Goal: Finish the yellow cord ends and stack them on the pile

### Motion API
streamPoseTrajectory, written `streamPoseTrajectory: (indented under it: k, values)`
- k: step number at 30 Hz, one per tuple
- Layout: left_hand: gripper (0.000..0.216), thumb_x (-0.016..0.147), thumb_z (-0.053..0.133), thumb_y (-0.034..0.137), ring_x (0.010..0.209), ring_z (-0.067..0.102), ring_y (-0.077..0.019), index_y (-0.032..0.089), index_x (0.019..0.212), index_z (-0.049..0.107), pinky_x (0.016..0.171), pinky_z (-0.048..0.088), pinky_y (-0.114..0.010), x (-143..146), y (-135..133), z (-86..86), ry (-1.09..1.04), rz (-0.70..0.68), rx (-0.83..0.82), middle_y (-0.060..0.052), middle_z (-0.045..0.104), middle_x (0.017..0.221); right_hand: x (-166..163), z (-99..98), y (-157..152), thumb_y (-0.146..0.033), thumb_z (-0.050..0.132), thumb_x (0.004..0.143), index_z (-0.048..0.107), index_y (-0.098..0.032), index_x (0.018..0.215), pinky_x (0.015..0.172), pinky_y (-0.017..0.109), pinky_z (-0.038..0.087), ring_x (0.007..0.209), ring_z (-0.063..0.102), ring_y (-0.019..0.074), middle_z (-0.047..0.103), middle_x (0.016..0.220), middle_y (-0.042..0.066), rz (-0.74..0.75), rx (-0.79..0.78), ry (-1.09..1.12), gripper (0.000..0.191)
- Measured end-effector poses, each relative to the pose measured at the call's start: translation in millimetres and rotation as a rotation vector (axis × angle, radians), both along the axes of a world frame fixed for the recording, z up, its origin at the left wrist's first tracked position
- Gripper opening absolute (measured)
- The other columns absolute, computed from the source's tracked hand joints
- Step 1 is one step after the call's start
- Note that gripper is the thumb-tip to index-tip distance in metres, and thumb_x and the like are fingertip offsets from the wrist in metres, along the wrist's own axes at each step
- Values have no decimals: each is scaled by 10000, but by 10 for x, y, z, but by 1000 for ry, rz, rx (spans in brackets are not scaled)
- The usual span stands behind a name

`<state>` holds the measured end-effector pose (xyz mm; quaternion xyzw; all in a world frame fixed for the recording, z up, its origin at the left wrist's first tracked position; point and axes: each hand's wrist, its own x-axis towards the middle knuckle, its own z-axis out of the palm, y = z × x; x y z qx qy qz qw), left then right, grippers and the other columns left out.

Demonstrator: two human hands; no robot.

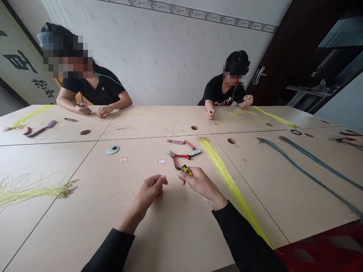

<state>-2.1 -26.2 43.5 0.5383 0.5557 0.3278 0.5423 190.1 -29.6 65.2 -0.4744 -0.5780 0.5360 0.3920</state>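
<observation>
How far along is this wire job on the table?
Done, perhaps: a long yellow-green wire bundle lies laid out straight, and another lies further left. In hand: the right hand touches a yellow-and-black tool; the left hand is curled on something too small to see. Still to do: unclear; red-handled pliers lie unheld.

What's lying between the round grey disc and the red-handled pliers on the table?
One small red-edged white label nearer the disc, another nearer the pliers, as the head view shows.

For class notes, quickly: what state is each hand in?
Left hand: closed; whether it holds anything cannot be told.
Right hand: holding a yellow tool.
</observation>
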Motion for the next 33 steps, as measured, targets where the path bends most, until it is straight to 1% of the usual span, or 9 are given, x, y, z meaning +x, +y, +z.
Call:
streamPoseTrajectory:
  k: [4, 8, 12, 18, 21, 23, 27, 29, 33]
  values:
    - [289, 839, 506, 374, 601, 494, -153, 190, 980, 679, 610, 410, -288, -59, 207, -81, 296, 23, 316, 9, 539, 664, 45, -168, 133, -539, 636, 875, 536, -180, 715, 516, 261, 222, 543, 286, 91, 431, 636, -37, 29, -5, 77, 405]
    - [359, 831, 566, 289, 841, 586, -206, 249, 1159, 705, 789, 465, -339, 215, 446, -116, 483, -186, 569, -61, 617, 915, 60, -330, 148, -559, 623, 874, 432, -202, 669, 506, 262, 212, 536, 254, 94, 316, 601, -56, -128, 68, 85, 454]
    - [200, 858, 610, 306, 913, 582, -246, 246, 967, 766, 886, 430, -395, 375, 605, -145, 642, -286, 599, -79, 630, 925, 98, -400, 129, -542, 610, 878, 441, -201, 669, 513, 266, 232, 557, 278, 106, 324, 611, -45, -176, 103, 33, 434]
    - [190, 844, 601, 204, 946, 574, -265, 212, 963, 749, 874, 429, -398, 412, 812, -196, 660, -153, 580, -82, 656, 884, 95, -384, 148, -551, 595, 885, 446, -200, 676, 527, 268, 252, 573, 300, 114, 340, 628, -37, -121, 105, 3, 435]
    - [257, 850, 596, 235, 1000, 579, -277, 194, 1067, 727, 919, 429, -416, 505, 798, -164, 524, 19, 573, -101, 668, 949, 104, -377, 154, -530, 587, 900, 436, -198, 673, 538, 270, 243, 581, 293, 112, 335, 631, -39, -116, 124, 16, 429]
    - [323, 918, 533, 373, 998, 598, -262, 182, 1118, 699, 919, 448, -407, 575, 698, -111, 234, 68, 488, -108, 681, 1000, 122, -370, 158, -526, 588, 904, 430, -196, 674, 544, 270, 243, 587, 291, 110, 337, 637, -40, -117, 124, 47, 432]
    - [555, 965, 371, 598, 909, 638, -224, 142, 1042, 678, 890, 491, -387, 605, 415, 5, -427, -172, 95, -113, 691, 969, 152, -325, 150, -537, 608, 891, 469, -195, 727, 523, 262, 226, 555, 259, 96, 333, 628, -54, -91, 55, 161, 404]
    - [457, 950, 466, 558, 864, 624, -199, 148, 942, 667, 888, 489, -369, 527, 313, 49, -519, -252, 29, -82, 667, 901, 148, -281, 131, -529, 625, 882, 469, -196, 722, 504, 260, 207, 531, 227, 86, 313, 617, -62, -25, 21, 198, 400]
    - [373, 929, 555, 502, 691, 542, -142, 172, 756, 584, 748, 460, -304, 246, 210, 122, -393, -291, -10, 2, 522, 675, 128, -164, 87, -501, 643, 878, 476, -192, 695, 486, 262, 183, 517, 222, 79, 311, 610, -61, 104, 10, 159, 396]
